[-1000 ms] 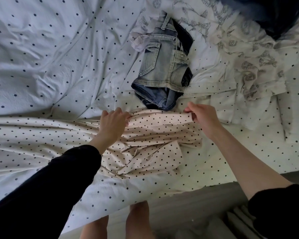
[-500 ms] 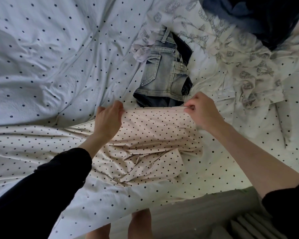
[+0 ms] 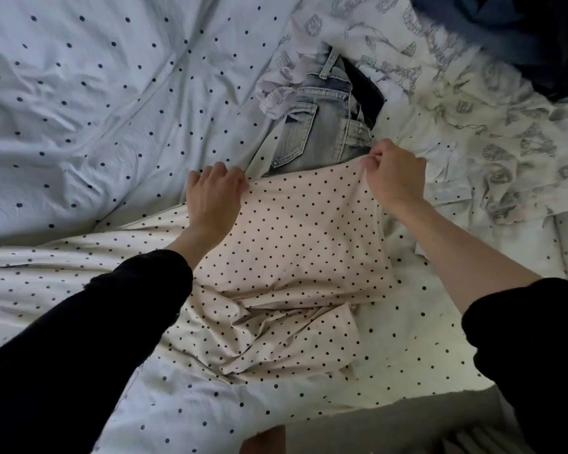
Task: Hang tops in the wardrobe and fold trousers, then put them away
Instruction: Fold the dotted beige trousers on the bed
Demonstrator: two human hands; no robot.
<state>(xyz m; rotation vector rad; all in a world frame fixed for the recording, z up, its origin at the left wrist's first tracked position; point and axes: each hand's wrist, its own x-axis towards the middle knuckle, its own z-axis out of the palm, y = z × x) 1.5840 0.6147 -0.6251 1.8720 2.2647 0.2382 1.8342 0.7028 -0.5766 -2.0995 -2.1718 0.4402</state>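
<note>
**Folding the dotted trousers on the bed**

From the head camera, I see both hands on a pale pink dotted garment that lies on the bed. I think it is a pair of trousers, though I cannot be sure. The left hand has its fingers curled over the top edge on one side. The right hand pinches the same edge on the other side. So each grip is closed on the cloth, and the edge is pulled straight between them.

I think this is the folding step. The lower part is still bunched up. The next move needs the cloth laid flat and smooth, then folded over evenly.

The bed sheet is light with dark dots and many wrinkles. A pair of jeans lies just past the hands. A white printed cloth is to the right, and a dark blue heap sits in the far corner.
</note>
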